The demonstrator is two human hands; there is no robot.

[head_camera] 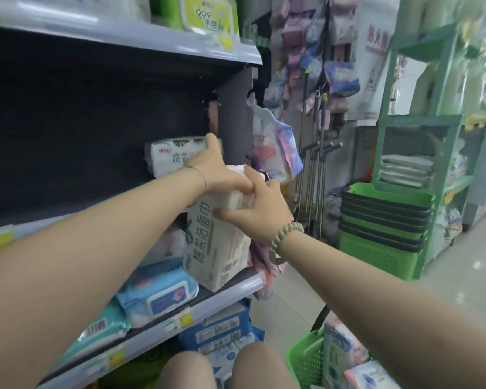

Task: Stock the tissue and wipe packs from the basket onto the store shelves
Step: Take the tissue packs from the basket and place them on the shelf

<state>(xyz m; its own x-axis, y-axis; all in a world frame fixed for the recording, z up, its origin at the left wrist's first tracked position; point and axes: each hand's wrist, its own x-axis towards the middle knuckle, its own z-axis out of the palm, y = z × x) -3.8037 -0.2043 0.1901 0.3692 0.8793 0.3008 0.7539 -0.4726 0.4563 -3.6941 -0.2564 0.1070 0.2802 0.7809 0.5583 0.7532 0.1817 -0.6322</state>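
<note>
A tall white tissue pack [216, 248] with green lettering stands on end at the right end of the lower shelf [233, 293]. My left hand [216, 169] lies over its top, fingers wrapped on the upper edge. My right hand [253, 209] grips its upper right side, thumb across the front. Behind my left hand, a second white pack [171, 158] lies on the dark middle shelf. The green basket [306, 360] sits at the bottom right with several packs [340, 352] inside.
Blue and white wipe packs [157, 296] lie on the lower shelf to the left. A stack of green baskets [382, 220] stands on the floor to the right, beside mop handles [314, 178] and a green rack [421, 122]. Green wipe packs [205, 15] fill the top shelf.
</note>
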